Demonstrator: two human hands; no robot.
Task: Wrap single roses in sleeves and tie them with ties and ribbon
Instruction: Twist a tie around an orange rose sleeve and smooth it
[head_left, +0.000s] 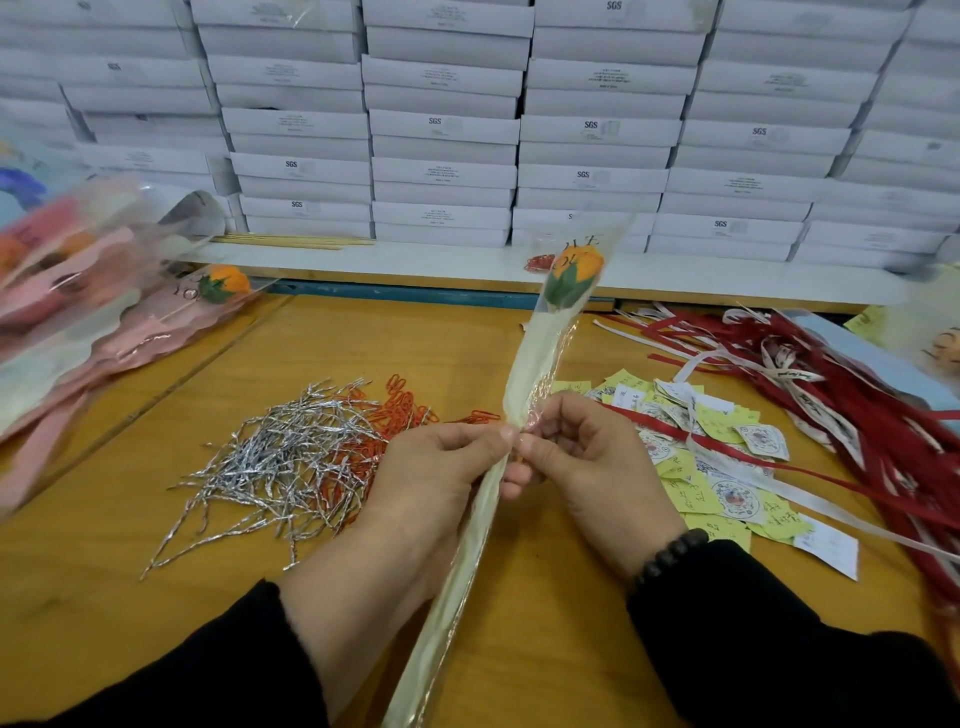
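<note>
While the sleeve (524, 395) stands tilted above the wooden table (130, 519), both hands meet at its middle. The left hand (441, 478) curls its fingers round the gathered plastic, thumb and forefinger pinching it at the narrow point. The right hand (587, 462) faces it, its fingers bent and its fingertips pinching the sleeve at the same spot, just touching those of the left hand. Whether a tie sits between the fingertips is too small to tell. Inside the top of the sleeve sits an orange rose (574, 275) with green leaves below the bloom, leaning up and to the right. The lower end of the sleeve runs down between the two black cuffs toward the near edge.

A bead bracelet (670, 556) circles the right wrist. Left of the hands lies a loose heap of silver ties (280, 457), with red paper clips (405, 410) just behind and partly under it. To the right lie yellow and white tags (727, 467), and beyond them a tangle of red and white ribbon (831, 389). At far left lies a pile of wrapped roses (104, 291) in pink sleeves. White boxes (441, 130) are stacked along the back.
</note>
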